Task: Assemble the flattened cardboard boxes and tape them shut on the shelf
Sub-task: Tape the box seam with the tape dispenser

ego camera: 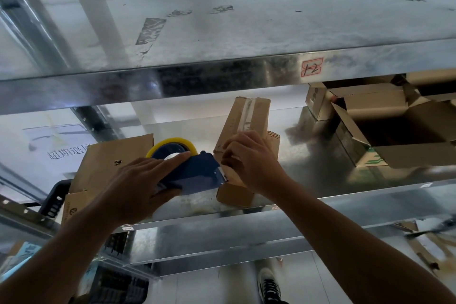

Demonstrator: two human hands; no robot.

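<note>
Left grip [138, 185] round blue tape dispenser [197, 173], right grip [249, 158] on narrow taped box [246, 116]

Arms outstretched, left hand [138, 185] in grip, right hand [249, 158] in pinch.

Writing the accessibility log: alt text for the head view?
The left hand grips a blue tape dispenser at a small box, which the right hand holds at its edge, on a metal shelf. To the right stand open boxes.
</note>
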